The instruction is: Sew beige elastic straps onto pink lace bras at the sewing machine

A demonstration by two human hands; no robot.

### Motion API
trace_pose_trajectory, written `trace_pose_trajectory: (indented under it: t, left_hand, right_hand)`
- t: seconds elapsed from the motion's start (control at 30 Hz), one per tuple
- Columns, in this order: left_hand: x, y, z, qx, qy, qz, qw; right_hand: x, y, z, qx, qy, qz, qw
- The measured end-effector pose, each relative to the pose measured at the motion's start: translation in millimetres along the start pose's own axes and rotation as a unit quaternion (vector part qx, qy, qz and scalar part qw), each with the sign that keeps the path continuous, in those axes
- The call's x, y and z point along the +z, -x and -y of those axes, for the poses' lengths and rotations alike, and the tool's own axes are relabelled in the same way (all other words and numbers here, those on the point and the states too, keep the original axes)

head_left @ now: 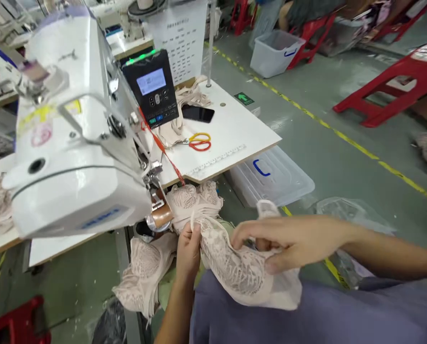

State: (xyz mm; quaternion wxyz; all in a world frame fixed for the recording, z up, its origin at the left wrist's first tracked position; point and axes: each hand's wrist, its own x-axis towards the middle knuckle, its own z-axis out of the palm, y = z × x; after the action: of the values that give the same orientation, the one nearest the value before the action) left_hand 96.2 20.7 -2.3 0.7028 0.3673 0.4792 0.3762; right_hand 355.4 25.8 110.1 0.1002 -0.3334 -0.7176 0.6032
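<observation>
A beige lace bra piece (235, 267) lies across the lap, below the sewing machine's working end. My left hand (190, 248) pinches its strap end between thumb and fingers. Over the lace cup, my right hand (281, 243) has its fingers bent around the upper edge and its thumb on the lace, closed on the fabric. More beige lace pieces (195, 198) lie just beyond my left hand, and another stack (145, 272) hangs to its left. The white sewing machine (77, 191) stands at the left, its copper-coloured part (161, 212) near the pieces.
On the white table (242, 129) are scissors (200, 142), a black phone (198, 113) and beige fabric scraps. A control panel (151, 88) stands beside the machine. Below the table edge is a lidded clear box (274, 177). Red stools (396, 83) stand at the right.
</observation>
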Motion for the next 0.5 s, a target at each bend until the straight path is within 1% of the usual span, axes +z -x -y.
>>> trace_pose_trajectory:
  t: [0.03, 0.07, 0.1, 0.13, 0.17, 0.2, 0.23, 0.3, 0.37, 0.43, 0.5]
  left_hand:
    - [-3.8, -3.1, -1.0, 0.001, -0.019, -0.026, 0.999]
    - [-7.8, -5.5, -1.0, -0.003, -0.037, -0.047, 0.998]
    - [-11.2, -7.1, -0.2, -0.011, -0.059, -0.063, 0.996]
    - [-13.7, -7.9, 1.1, -0.019, -0.081, -0.073, 0.994]
    - [-14.9, -8.0, 2.5, -0.022, -0.102, -0.081, 0.991]
    - [-15.2, -7.5, 3.6, -0.019, -0.123, -0.090, 0.988]
    - [-14.8, -6.5, 4.5, -0.013, -0.143, -0.100, 0.985]
    - [-13.7, -3.5, 5.0, 0.000, -0.174, -0.118, 0.978]
    - [-14.1, 0.3, 4.5, 0.012, -0.188, -0.129, 0.974]
    - [-16.6, 4.6, 3.6, 0.027, -0.199, -0.135, 0.970]
    - [-19.3, 8.8, 2.3, 0.042, -0.206, -0.135, 0.968]
  right_hand:
    - [-18.9, -7.0, -5.4, 0.021, 0.042, 0.011, 0.999]
    - [-38.9, -22.0, -13.2, 0.037, 0.090, -0.023, 0.995]
    - [-59.3, -44.5, -22.3, 0.057, 0.138, -0.101, 0.984]
    - [-79.5, -73.2, -31.2, 0.072, 0.182, -0.192, 0.962]
    - [-98.9, -106.3, -38.7, 0.078, 0.226, -0.275, 0.931]
    - [-116.6, -141.5, -44.1, 0.090, 0.262, -0.327, 0.904]
    - [-132.2, -176.3, -47.0, 0.092, 0.269, -0.353, 0.892]
    - [-155.4, -237.7, -46.8, 0.090, 0.271, -0.370, 0.884]
    - [-168.7, -280.7, -43.6, 0.098, 0.268, -0.370, 0.884]
    - [-175.7, -303.6, -42.8, 0.111, 0.263, -0.363, 0.887]
    - [-181.1, -309.3, -46.3, 0.117, 0.251, -0.346, 0.896]
